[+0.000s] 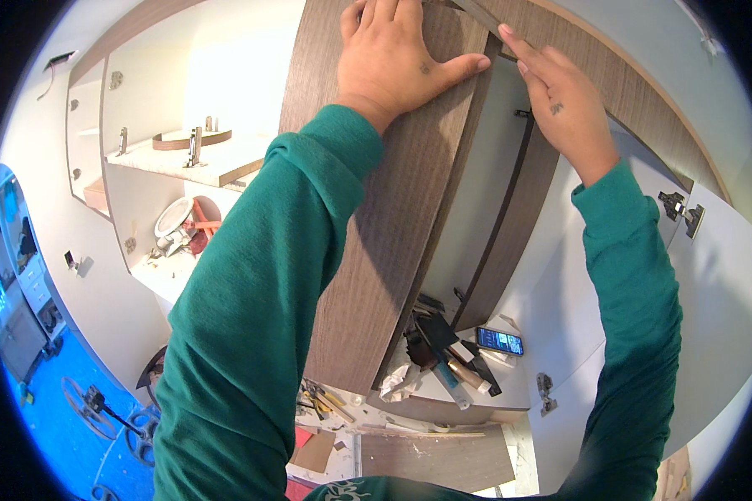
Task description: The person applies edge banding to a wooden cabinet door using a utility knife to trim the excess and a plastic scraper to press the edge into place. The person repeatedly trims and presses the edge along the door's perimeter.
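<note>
My left hand (393,63) lies spread on the upper part of a tall wood-grain panel (376,259), thumb out toward the panel's right edge. Beside it at the top, my right hand (564,108) holds a thin, flat greyish strip (480,14) that slants up to the left over the panel's corner, its index finger stretched against the strip. I cannot tell what the strip is, and its far end is cut off by the frame. Behind the panel is a pale recess (501,125) with a dark wood-grain upright (514,234).
Open white shelving (163,154) with hinges and a white bucket (175,215) is at left. White doors (710,275) stand at right. Below are a phone (499,341), several hand tools (443,351) and a loose board (430,459). Blue floor covering (75,367) shows lower left.
</note>
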`<state>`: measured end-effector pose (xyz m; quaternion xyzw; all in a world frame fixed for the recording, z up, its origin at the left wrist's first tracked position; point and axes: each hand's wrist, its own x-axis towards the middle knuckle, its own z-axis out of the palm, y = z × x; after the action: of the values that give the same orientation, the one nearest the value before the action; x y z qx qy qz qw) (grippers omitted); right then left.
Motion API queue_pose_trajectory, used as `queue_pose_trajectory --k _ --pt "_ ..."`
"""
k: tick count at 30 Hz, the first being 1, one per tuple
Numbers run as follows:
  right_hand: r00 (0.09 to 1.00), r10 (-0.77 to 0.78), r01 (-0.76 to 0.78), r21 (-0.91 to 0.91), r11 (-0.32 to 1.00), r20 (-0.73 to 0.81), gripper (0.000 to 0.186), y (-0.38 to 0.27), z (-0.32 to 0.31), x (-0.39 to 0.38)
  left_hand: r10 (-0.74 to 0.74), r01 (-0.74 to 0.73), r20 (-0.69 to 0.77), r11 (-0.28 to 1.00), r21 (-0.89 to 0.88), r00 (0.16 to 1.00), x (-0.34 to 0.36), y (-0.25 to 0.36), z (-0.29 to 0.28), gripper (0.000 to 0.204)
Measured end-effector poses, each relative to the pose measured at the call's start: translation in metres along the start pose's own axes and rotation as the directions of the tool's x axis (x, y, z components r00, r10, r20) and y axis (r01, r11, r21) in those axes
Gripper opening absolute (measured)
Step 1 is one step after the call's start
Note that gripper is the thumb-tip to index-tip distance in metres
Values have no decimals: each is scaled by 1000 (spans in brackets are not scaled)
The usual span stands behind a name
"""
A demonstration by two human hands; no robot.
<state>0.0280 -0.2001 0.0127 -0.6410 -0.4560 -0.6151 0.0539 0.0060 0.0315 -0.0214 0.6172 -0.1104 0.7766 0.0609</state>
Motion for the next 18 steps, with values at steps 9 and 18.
queue_pose_trajectory --k 9,18 --pt "999 39 -39 1 999 -10 46 12 -17 -18 -23 23 24 1000 -10 999 1 -1 -2 105" --pt "997 -67 66 -38 997 -26 57 -4 9 -1 -48 50 65 998 -33 997 2 4 -5 104"
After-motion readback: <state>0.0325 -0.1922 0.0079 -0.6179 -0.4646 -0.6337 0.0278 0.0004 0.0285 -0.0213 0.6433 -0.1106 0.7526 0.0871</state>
